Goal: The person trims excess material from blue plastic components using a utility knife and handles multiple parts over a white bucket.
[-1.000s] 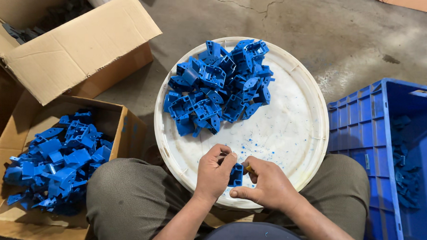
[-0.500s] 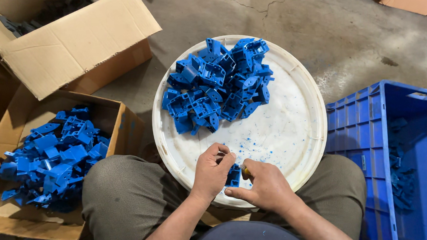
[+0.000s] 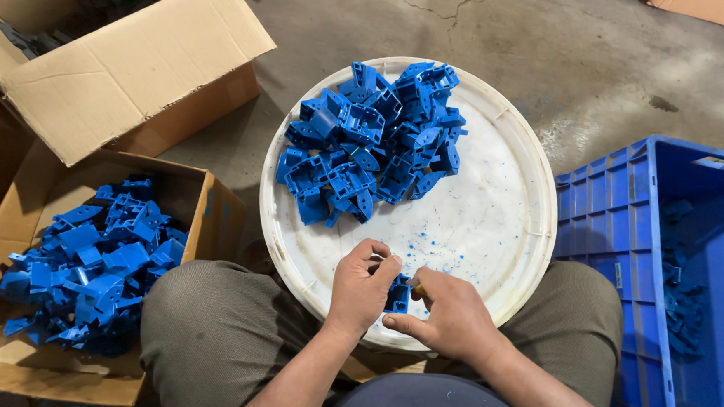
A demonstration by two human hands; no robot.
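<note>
Bright blue moulded plastic parts (image 3: 371,141) lie on a round white plastic lid (image 3: 495,221), between a brown cardboard box (image 3: 206,216) and a blue ribbed plastic crate (image 3: 606,215).

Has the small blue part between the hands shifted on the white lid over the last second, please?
No. The small blue part sits by the near rim of the white lid, between the left hand and right hand, as before.

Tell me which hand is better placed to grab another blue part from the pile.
Probably the left hand: it sits closer to the pile of blue parts, while the right hand lies lower. Both touch one blue part.
</note>
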